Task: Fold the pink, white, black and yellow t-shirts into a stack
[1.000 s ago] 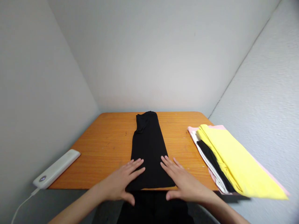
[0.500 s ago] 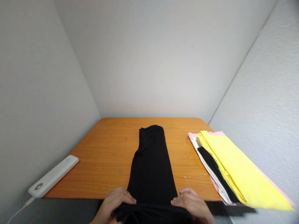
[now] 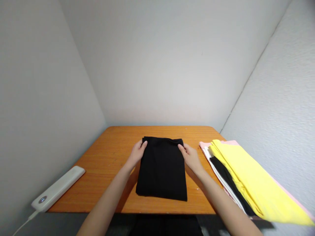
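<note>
A black garment [image 3: 161, 170], folded into a compact rectangle, is at the middle of the wooden table. My left hand [image 3: 139, 151] pinches its far left corner, thumb on top. At the far right corner my right hand [image 3: 189, 155] grips it the same way, thumb over the cloth. The fingers beneath the fabric are partly hidden. The far edge between my hands shows a loose fold, and the near edge lies just short of the table's front edge.
On the right lies a stack of folded clothes, with a yellow garment [image 3: 256, 183] on top and black, white and pink ones below, overhanging the front edge. A white device with a cable [image 3: 59, 188] rests at the left edge of the wooden table [image 3: 108, 164]. Walls enclose three sides.
Both hands have moved from the table's front edge to its middle, bringing the garment's near end over the far part. The long black strip is now a short rectangle.
</note>
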### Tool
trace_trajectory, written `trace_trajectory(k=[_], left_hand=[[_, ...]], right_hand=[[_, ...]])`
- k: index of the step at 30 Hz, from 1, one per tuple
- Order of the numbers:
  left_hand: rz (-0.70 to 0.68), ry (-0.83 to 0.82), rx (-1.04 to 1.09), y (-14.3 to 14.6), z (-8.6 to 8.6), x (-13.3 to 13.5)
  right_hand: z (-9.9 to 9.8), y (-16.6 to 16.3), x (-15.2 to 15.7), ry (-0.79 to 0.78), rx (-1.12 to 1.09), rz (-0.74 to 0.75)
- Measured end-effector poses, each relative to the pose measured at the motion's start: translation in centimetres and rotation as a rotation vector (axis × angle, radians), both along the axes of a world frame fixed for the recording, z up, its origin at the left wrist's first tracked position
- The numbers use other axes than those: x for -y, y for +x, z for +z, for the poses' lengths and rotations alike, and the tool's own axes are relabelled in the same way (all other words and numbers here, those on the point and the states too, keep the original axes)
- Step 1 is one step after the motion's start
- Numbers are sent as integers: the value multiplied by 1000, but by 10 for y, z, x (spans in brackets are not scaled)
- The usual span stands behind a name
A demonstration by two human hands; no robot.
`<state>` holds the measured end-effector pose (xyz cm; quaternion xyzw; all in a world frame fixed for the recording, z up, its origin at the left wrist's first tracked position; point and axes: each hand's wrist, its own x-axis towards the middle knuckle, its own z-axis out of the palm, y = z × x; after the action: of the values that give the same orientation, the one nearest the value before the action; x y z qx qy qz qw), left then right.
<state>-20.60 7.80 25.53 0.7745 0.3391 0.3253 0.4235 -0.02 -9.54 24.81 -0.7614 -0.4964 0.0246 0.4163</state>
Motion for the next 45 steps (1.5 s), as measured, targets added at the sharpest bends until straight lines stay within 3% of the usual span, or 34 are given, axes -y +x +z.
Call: trace_trajectory(k=[3,6,8,12,15,18,21,23,26,30,33,35,39,41,45], left_hand=[[54,-17,-128,31,-37,-33],[88,-5,-196,42,-63,-44],[104,19,-227,42,-70,-46],[142,80,-286,28,-61,-35],[171,200,-296,10,-46,-10],[125,394,-351,-4,-38,24],[86,491,-430,-11,-43,49],[24,517,-472,-13,-51,55],[-40,486,-589,-17,-65,53],[-12,418,-737,-22,-73,51],[21,480,-808,-21,-66,55],[42,607,-827,-16,-55,57],[-131,850,-753,1,-39,45],[-201,872,-742,10,-45,34],[-175,788,-757,23,-75,17]], right_hand=[[-28,20,-31,-307,132,-90],[-48,24,-41,-382,172,-128],[-55,22,-41,-401,193,-147],[-50,19,-36,-394,223,-200],[-37,11,-28,-245,335,-257],[-31,-10,-19,-134,427,-100],[-39,-34,-13,-167,471,125],[-49,-45,-11,-231,491,201],[-64,-47,-9,-331,478,217],[-71,-42,-7,-369,463,191],[-67,-42,-8,-377,458,192],[-60,-45,-9,-385,448,197],[-43,-49,-19,-353,451,230],[-41,-46,-25,-358,446,215],[-50,-35,-29,-410,398,167]])
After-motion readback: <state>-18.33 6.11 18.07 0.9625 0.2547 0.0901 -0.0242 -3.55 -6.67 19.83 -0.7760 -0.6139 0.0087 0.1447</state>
